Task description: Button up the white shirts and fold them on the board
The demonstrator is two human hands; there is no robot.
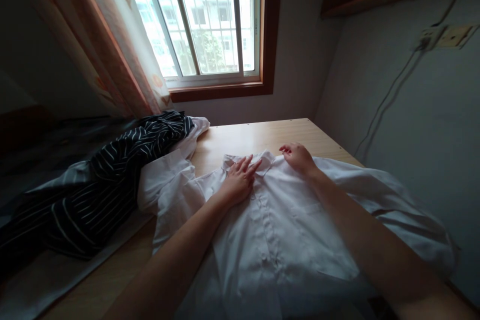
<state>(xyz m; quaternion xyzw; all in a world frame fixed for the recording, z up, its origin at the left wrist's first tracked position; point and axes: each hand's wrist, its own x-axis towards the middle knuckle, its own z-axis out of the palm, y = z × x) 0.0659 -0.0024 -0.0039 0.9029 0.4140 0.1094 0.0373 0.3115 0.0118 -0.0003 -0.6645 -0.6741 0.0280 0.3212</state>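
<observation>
A white button-up shirt lies front side up on the wooden table, collar toward the window. My left hand rests flat on the left side of the collar, fingers stretched out and together. On the right side of the collar lies my right hand, fingers curled loosely down on the fabric. Neither hand lifts the cloth.
A dark striped garment is heaped at the table's left edge, over another white cloth. Behind the table are a window with a curtain. A wall with a cable and socket runs along the right.
</observation>
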